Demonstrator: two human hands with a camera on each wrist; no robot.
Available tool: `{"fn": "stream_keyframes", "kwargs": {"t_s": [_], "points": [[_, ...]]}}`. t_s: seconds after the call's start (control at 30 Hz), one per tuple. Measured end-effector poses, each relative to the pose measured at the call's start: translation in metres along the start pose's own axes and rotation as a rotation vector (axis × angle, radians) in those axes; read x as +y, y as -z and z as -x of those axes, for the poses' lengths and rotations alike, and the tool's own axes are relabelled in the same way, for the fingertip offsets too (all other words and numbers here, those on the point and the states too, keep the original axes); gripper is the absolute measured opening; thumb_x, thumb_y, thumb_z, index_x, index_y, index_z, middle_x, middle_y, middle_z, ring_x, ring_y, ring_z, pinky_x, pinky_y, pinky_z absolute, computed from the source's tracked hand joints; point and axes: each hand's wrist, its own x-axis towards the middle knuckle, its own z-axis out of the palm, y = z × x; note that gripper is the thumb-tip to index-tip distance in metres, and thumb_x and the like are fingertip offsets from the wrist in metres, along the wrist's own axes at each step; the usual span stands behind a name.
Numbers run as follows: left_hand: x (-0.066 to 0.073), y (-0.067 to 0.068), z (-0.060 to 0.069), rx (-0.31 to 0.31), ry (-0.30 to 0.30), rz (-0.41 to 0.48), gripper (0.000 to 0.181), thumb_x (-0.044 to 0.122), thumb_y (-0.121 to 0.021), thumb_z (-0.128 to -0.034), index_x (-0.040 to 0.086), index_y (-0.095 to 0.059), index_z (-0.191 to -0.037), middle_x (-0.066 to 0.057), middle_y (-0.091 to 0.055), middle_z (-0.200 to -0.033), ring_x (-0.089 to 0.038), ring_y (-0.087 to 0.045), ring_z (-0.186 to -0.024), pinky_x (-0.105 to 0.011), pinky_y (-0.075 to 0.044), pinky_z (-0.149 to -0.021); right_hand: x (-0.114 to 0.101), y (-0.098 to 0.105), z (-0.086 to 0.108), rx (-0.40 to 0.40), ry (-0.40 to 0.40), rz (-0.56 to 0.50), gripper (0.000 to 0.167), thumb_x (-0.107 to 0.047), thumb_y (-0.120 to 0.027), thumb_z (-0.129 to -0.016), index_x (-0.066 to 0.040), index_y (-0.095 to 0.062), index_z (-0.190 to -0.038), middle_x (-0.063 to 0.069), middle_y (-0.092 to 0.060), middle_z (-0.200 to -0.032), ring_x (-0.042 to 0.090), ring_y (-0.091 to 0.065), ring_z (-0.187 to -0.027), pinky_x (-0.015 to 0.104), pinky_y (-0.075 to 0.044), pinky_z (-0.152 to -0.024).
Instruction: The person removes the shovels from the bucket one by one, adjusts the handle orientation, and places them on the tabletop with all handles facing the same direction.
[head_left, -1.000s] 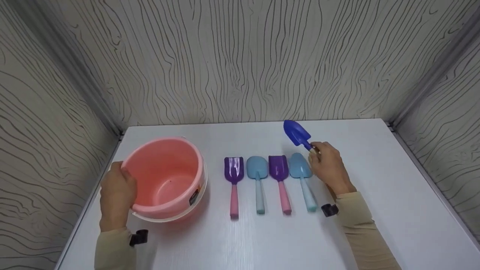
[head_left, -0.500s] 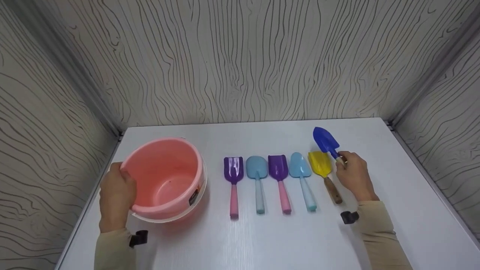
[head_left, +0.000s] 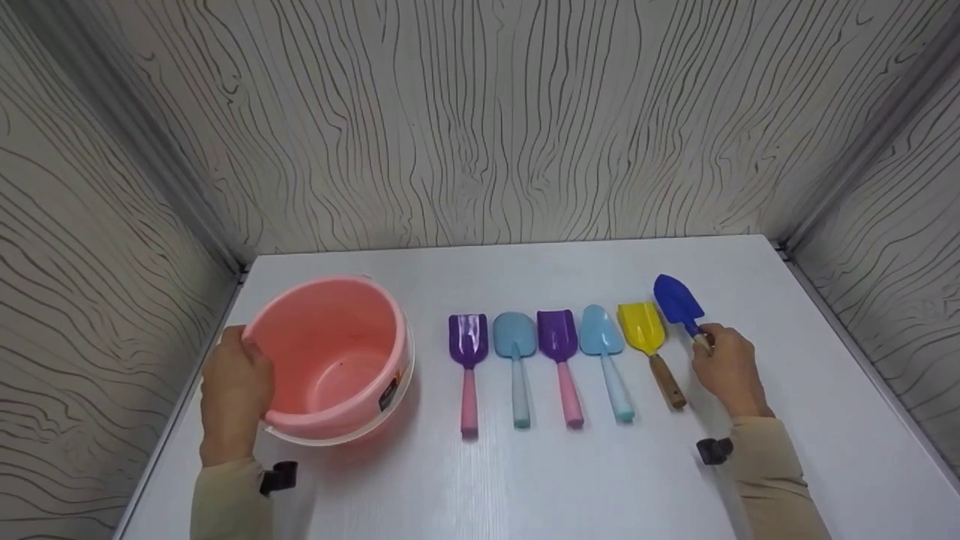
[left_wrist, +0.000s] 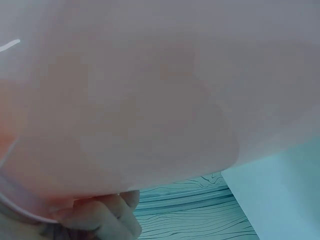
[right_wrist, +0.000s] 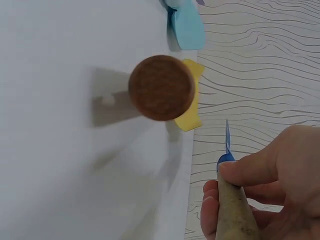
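Observation:
My left hand [head_left: 234, 390] grips the rim of a pink bucket [head_left: 330, 352], which leans with its mouth toward me. In the left wrist view the bucket's wall [left_wrist: 150, 110] fills most of the picture, with curled fingers [left_wrist: 107, 215] at its edge. On the right, my right hand [head_left: 731, 369] pinches the wooden handle [right_wrist: 234, 210] of a blue hand trowel [head_left: 679, 300]. The trowel's blade points away from me, just right of a yellow scoop [head_left: 643, 328] with a brown handle. Whether the trowel touches the table, I cannot tell.
Left of the yellow scoop lie a light blue trowel [head_left: 601, 331], a purple scoop [head_left: 557, 335] with pink handle, a light blue shovel [head_left: 514, 334] and another purple scoop [head_left: 468, 341], in a row on the white table [head_left: 480, 487]. Wood-patterned panels [head_left: 480, 127] enclose the back and sides.
My right hand has carried the blue trowel to the right and nearer to me, past the yellow scoop, which it had hidden. My left hand and the bucket stay put.

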Motion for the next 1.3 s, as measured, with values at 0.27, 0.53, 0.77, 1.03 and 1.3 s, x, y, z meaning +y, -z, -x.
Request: {"fn": "stream_keyframes", "kwargs": {"t_s": [0.27,0.53,0.77,1.03,1.3], "points": [[-0.001,0.001,-0.002,-0.006,-0.008,-0.006,0.052,0.025,-0.026,-0.1153,-0.01,-0.042,-0.151,-0.034,-0.062,-0.119,-0.029,-0.069,-0.073,-0.035,-0.053,-0.052,0.019,-0.001,0.004,-0.051,-0.061,0.003,0.041,-0.002,-0.05,-0.104,0.025,-0.053,-0.135,0.042,-0.061,-0.117,0.044,-0.064,-0.1,0.051,-0.055,-0.082],[0.0,0.003,-0.002,-0.018,-0.005,-0.001,0.053,0.026,-0.025,-0.1152,-0.01,-0.04,-0.152,-0.032,-0.062,-0.118,-0.025,-0.067,-0.069,-0.034,-0.053,-0.051,0.029,-0.004,0.006,-0.086,-0.083,-0.011,0.043,-0.005,-0.047,-0.105,0.026,-0.052,-0.135,0.045,-0.06,-0.122,0.047,-0.064,-0.105,0.056,-0.056,-0.087],[0.0,0.001,-0.001,-0.013,0.0,-0.001,0.052,0.026,-0.027,-0.1153,-0.009,-0.041,-0.151,-0.032,-0.061,-0.12,-0.026,-0.068,-0.071,-0.033,-0.053,-0.052,0.033,-0.004,0.006,-0.116,-0.116,-0.014,0.044,-0.005,-0.047,-0.105,0.026,-0.052,-0.136,0.043,-0.061,-0.121,0.042,-0.063,-0.102,0.052,-0.055,-0.085],[0.001,0.001,0.0,0.021,-0.021,-0.001,0.05,0.021,-0.029,-0.1143,-0.01,-0.043,-0.15,-0.032,-0.063,-0.117,-0.027,-0.068,-0.071,-0.032,-0.053,-0.051,0.035,-0.005,0.006,-0.091,-0.11,-0.004,0.043,-0.004,-0.049,-0.103,0.025,-0.054,-0.134,0.042,-0.061,-0.117,0.04,-0.062,-0.097,0.05,-0.054,-0.082],[0.001,0.001,0.001,0.013,-0.015,0.004,0.052,0.023,-0.028,-0.1148,-0.01,-0.04,-0.153,-0.033,-0.063,-0.12,-0.028,-0.068,-0.072,-0.032,-0.053,-0.051,0.033,-0.003,0.007,-0.132,-0.174,0.007,0.047,-0.009,-0.047,-0.105,0.023,-0.05,-0.14,0.041,-0.057,-0.124,0.042,-0.059,-0.103,0.05,-0.053,-0.084]]}}
